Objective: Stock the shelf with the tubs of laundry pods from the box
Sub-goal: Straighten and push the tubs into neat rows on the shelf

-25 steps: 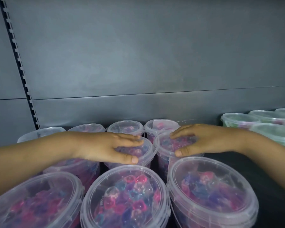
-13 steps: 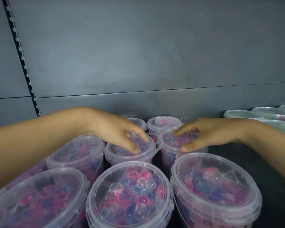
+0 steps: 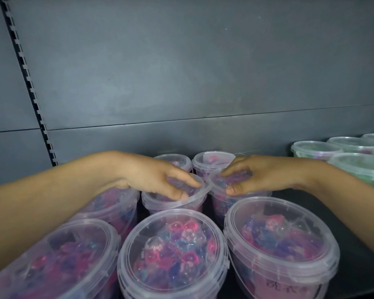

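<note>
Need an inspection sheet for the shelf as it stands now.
Surface: dark shelf, visible at right.
Job's things: pink-blue pod tubs, lidded, in rows; box not in view.
Clutter: nothing seen.
Hands: left hand grips mid-row centre tub by its lid; right hand grips mid-row right tub likewise.
Cables: nothing seen.
Surroundings: grey back panel, slotted upright at left, green tubs at right.

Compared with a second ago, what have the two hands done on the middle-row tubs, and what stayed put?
The left hand went from lying flat to arched, fingertips and thumb now pinching the lid rim of the centre tub, which looks slightly tilted. The right hand arched likewise and holds the lid of the right tub. The front-row tubs and green tubs stayed as they were.
</note>
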The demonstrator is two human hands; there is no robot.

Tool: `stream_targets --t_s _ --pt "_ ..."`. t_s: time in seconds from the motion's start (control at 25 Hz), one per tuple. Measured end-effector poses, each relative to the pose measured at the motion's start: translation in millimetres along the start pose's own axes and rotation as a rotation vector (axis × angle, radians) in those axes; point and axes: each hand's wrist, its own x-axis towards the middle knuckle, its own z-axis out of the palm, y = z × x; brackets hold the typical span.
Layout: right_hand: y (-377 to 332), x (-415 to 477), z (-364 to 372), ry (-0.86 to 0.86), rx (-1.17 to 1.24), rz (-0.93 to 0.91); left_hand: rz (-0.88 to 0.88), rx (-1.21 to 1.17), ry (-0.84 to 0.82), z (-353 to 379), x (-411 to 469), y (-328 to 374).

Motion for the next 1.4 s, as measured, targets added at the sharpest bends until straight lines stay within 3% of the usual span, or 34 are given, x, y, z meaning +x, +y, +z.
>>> stream_targets --t_s 0.12,0.2,0.32,0.8,1.08,1.4 --pt "-4.0 4.7 1.9 0.044 0.063 0.01 -0.052 -0.104 0.247 12.8 8.4 10.0" --pt "-7.1 8.3 3.9 0.082 0.049 0.02 -0.087 0.087 0.315 27.4 23.5 19.1" --pt "-5.9 10.8 8.4 0.091 0.04 0.01 -0.179 0.301 0.286 34.9 36.2 21.0" --pt "8.6 5.7 10.6 0.112 0.157 0.008 0.103 0.144 0.051 3.3 -1.4 -8.3" --pt "3.3 12.8 14.5 0.185 0.116 0.008 -0.114 0.284 0.332 35.9 31.9 9.4" --pt "17.4 9.5 11.8 0.136 0.101 -0.064 0.087 0.262 0.209 19.1 12.1 -14.2"
